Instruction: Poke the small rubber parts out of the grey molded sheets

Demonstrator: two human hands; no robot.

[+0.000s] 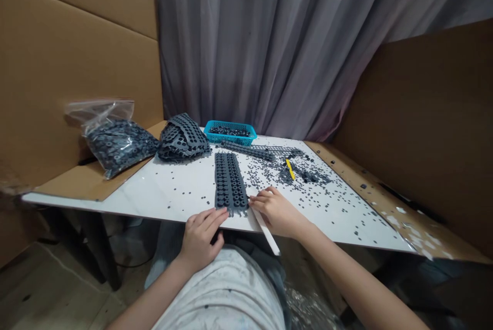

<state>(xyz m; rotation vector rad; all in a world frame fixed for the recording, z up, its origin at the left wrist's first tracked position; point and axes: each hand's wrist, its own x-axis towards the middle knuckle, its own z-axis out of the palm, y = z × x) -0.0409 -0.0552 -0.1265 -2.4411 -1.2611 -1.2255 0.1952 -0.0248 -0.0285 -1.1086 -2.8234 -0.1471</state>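
Observation:
A dark grey rubber sheet point(230, 178) with rows of round ring-shaped parts lies lengthwise on the white table. At its near edge rests my left hand point(204, 235), fingers stretched out and the tips touching the sheet's lower left corner. My right hand point(275, 212) is closed around a white stick-like tool point(265, 232), beside the sheet's lower right edge. The tool's near end sticks out past the table edge; its far tip is largely hidden by my fingers.
Small dark scraps point(308, 178) litter the table point(181, 181) on the right, around a yellow tool point(290, 170). Behind are punched strips point(246, 150), a blue basket point(230, 132) of dark parts and a heap of perforated sheets point(183, 137). A filled plastic bag point(119, 145) leans against cardboard point(77, 53).

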